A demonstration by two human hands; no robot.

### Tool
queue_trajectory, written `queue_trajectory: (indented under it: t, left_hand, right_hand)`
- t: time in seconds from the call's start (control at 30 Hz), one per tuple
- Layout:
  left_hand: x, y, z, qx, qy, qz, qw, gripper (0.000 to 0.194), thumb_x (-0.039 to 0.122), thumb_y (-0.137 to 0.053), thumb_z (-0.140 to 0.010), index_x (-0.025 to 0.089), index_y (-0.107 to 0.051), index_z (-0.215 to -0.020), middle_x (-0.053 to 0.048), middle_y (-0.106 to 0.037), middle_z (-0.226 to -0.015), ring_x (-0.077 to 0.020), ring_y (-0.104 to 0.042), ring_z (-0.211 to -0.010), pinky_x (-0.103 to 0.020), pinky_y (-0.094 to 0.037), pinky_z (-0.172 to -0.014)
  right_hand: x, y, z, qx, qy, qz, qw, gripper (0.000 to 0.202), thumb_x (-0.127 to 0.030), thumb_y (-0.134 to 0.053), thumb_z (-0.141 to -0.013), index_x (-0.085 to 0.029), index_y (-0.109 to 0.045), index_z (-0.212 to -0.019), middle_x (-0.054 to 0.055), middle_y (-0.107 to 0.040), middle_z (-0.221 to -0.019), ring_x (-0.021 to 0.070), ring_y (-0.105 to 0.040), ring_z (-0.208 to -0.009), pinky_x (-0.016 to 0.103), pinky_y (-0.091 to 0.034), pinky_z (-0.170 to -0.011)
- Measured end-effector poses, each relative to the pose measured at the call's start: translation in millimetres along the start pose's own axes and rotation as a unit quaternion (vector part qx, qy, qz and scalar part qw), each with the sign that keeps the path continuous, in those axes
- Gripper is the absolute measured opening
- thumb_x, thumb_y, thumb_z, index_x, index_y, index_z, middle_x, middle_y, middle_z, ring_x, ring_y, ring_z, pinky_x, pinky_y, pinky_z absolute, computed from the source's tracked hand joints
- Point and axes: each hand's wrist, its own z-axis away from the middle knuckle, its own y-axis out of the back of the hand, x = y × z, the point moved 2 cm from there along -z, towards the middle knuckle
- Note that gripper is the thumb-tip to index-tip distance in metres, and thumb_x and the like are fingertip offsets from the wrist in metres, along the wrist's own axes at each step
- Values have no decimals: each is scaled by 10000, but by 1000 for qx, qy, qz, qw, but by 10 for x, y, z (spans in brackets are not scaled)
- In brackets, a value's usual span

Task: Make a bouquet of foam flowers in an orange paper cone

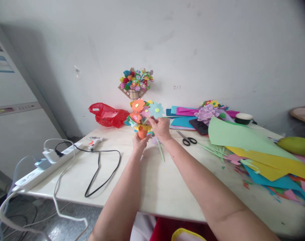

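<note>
A small orange pot (142, 133) stands on the table with craft flowers rising from it, among them an orange flower (137, 105) and a light blue flower (156, 110). Wrapped round the lower part of the pot is my left hand (140, 143). My right hand (161, 128) is closed, thumb and fingers pinched on a pale flower stem just above the pot's rim. The light blue flower is directly above that hand. A loose green stem (162, 153) with a purple flower lies beside the pot, partly hidden.
To the right lie black-handled scissors (186, 138), cut green strips (214, 149) and stacked coloured sheets (255, 140). Leftward are a glue gun (95, 143), its looping black cord (109, 177) and a power strip (47, 167). A red bag (108, 115) sits behind.
</note>
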Motion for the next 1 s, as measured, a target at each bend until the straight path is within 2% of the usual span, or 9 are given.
queue_trajectory:
  t: [0.13,0.23,0.33,0.4,0.6,0.87,1.0]
  left_hand:
    - [7,-3,3,-4,-1,5,1000,434,387,-763,-552,188,-465,-797,89,-480,-446,-62,-369,-305,-190,-242,-317]
    - [22,2,18,-19,4,39,999,449,394,-773,-551,184,-466,-803,85,-483,-459,-56,-370,-313,-188,-245,-320]
    - [29,6,33,-50,9,85,995,450,406,-778,-561,180,-468,-797,82,-479,-462,-53,-371,-325,-186,-250,-323]
    - [27,6,39,-68,14,103,992,447,410,-782,-566,179,-467,-784,78,-478,-459,-51,-368,-330,-185,-247,-323]
    - [9,2,38,-85,28,122,988,439,402,-786,-568,175,-472,-775,76,-478,-471,-43,-361,-337,-181,-239,-328]
    - [-67,27,-16,-92,47,162,981,412,424,-755,-594,182,-445,-716,73,-472,-500,-32,-356,-343,-183,-234,-343]
    - [-35,21,3,-86,36,147,985,415,421,-754,-592,185,-442,-732,82,-455,-479,-35,-344,-338,-186,-230,-343]
  right_hand:
    - [19,29,-17,32,-21,1,999,257,-371,-614,-776,-190,-623,-594,37,-633,-539,155,-573,-542,256,-396,-585]
    - [27,68,-54,45,-32,-98,994,260,-394,-606,-769,-193,-604,-605,36,-650,-576,155,-592,-564,259,-425,-603]
    - [29,123,-111,58,-56,-225,971,231,-409,-607,-753,-193,-598,-674,18,-665,-628,144,-602,-584,254,-457,-611]
    - [31,162,-146,68,-70,-263,960,226,-411,-614,-737,-194,-583,-684,1,-654,-619,136,-595,-579,251,-462,-599]
    - [48,235,-188,82,-88,-276,953,222,-400,-627,-710,-194,-559,-661,-19,-619,-573,126,-565,-544,243,-444,-554]
    - [7,257,-199,50,-117,-245,961,147,-303,-626,-727,-192,-555,-661,10,-680,-648,148,-640,-638,248,-495,-634]
    - [-42,211,-160,31,-109,-237,965,136,-285,-645,-731,-182,-590,-662,38,-708,-683,163,-667,-671,250,-505,-657]
